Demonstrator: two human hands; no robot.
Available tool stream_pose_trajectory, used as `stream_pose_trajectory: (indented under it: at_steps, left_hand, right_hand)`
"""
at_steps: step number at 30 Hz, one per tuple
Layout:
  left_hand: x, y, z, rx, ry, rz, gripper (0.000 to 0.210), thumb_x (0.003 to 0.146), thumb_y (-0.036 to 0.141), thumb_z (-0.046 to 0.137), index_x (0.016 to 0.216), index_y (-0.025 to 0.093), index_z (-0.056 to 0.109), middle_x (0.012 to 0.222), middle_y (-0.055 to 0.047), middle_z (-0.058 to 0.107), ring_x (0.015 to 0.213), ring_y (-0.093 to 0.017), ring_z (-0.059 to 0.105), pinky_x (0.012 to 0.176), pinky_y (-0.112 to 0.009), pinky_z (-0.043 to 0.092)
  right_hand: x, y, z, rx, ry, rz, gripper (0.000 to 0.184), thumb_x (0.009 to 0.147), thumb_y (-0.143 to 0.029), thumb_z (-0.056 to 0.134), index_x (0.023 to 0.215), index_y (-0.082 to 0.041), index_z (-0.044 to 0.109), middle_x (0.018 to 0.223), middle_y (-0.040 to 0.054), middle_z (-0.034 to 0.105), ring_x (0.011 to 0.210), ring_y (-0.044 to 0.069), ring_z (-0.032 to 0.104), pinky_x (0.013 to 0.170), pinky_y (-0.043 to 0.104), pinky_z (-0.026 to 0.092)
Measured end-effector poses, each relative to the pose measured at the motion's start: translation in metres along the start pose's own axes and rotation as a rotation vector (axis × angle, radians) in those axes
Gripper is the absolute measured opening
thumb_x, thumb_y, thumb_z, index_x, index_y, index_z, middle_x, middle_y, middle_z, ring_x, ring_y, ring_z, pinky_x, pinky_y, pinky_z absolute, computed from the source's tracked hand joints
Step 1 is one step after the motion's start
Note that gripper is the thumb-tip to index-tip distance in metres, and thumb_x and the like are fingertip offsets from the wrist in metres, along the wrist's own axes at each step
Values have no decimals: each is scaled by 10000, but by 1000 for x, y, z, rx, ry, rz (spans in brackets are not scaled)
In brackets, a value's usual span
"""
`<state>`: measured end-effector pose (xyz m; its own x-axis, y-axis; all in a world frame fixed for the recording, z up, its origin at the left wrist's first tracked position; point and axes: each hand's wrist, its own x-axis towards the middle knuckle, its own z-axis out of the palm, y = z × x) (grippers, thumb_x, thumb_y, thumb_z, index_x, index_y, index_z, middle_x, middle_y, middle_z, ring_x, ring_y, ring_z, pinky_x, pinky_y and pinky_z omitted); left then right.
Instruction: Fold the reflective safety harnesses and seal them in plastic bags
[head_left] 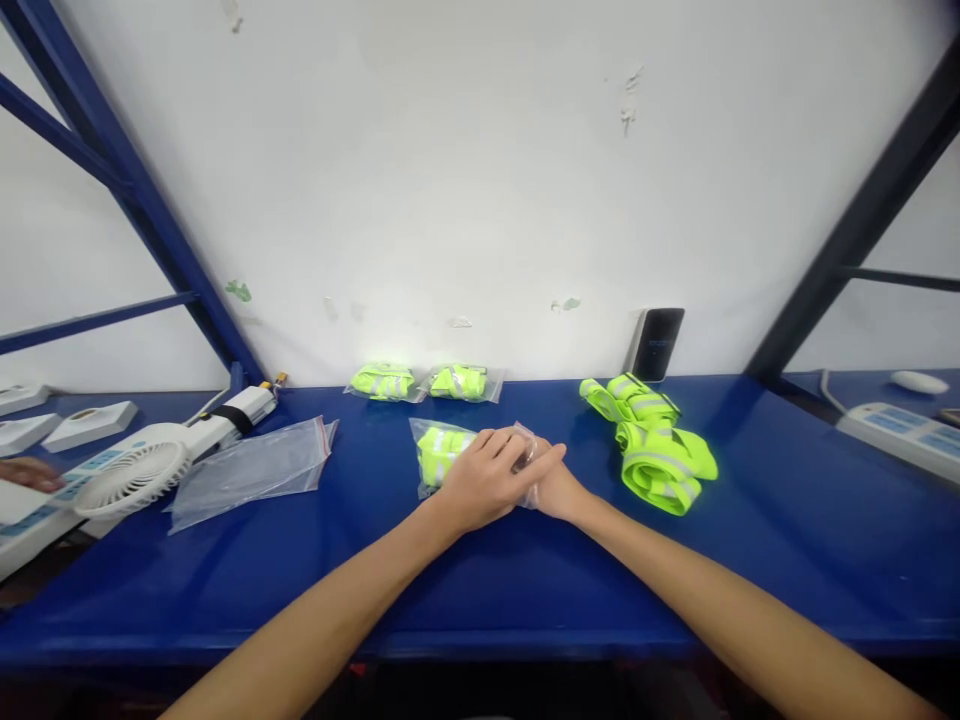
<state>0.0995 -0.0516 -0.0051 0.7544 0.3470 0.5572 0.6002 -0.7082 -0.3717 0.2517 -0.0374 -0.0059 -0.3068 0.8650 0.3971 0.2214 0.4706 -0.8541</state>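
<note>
A clear zip bag (422,430) with a folded neon yellow reflective strap (442,450) inside lies on the blue table at the middle. Across the bag's right part rests my left hand (487,478), its fingers curled on the plastic near the zip end. My right hand (556,482) grips that same end from the right, with its fingers partly hidden behind my left hand. To the right lie loose rolled neon yellow reflective straps (660,455), touching neither hand.
Two bagged neon straps (384,381) sit against the wall. Flat clear zip bags (255,470) lie at the left, by a white fan (135,475) and a power strip. A phone (658,345) leans on the wall. Another person's hand (34,474) shows at the far left.
</note>
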Motion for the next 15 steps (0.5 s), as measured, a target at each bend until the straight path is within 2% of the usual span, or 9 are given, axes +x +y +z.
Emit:
stream_pose_trajectory:
  at_steps: [3, 5, 8, 10, 12, 15]
  left_hand:
    - [2, 2, -6, 32, -39, 31, 659, 874, 116, 436, 1511, 262, 352, 1034, -110, 585, 990, -259, 545, 850, -395, 452]
    - [1, -4, -9, 30, -11, 4, 657, 873, 159, 469, 1512, 252, 349, 1057, -116, 585, 994, -268, 546, 852, -399, 451]
    - [-3, -18, -10, 38, 120, -94, 638, 906, 335, 529, 1509, 228, 349, 1126, -139, 584, 1009, -285, 557, 852, -411, 452]
    - [-7, -27, -8, 57, 204, -144, 663, 903, 431, 556, 1500, 220, 358, 1156, -152, 584, 1028, -291, 569, 856, -410, 455]
    - [-12, -34, -5, 66, 227, -180, 693, 886, 482, 577, 1493, 223, 366, 1180, -158, 583, 1054, -298, 577, 877, -416, 458]
    - [-15, -37, -4, 43, 185, -223, 755, 848, 536, 601, 1497, 232, 366, 1220, -170, 575, 1078, -319, 584, 913, -451, 459]
  right_hand:
    - [-2, -2, 3, -1, -74, -83, 74, 714, -207, 673, 787, -205, 683, 874, 60, 683, 901, 250, 604, 855, 373, 477]
    - [-3, -5, 1, -42, -123, -144, 121, 764, -209, 623, 859, -205, 697, 926, 63, 691, 901, 242, 612, 881, 379, 472]
    - [-4, -8, -7, -90, -45, -119, 196, 882, -266, 529, 932, -196, 704, 927, 59, 691, 839, 219, 622, 815, 348, 481]
    - [-4, -10, -12, -77, 28, -105, 317, 967, -344, 426, 947, -199, 708, 926, 57, 699, 844, 215, 637, 799, 333, 479]
    - [-5, -11, -17, -82, 5, -173, 381, 998, -405, 376, 1033, -208, 700, 1008, 62, 713, 932, 226, 652, 855, 340, 472]
    - [-8, -12, -18, -208, -90, -297, 381, 896, -465, 584, 1180, -218, 641, 1154, 75, 693, 1038, 259, 642, 923, 371, 461]
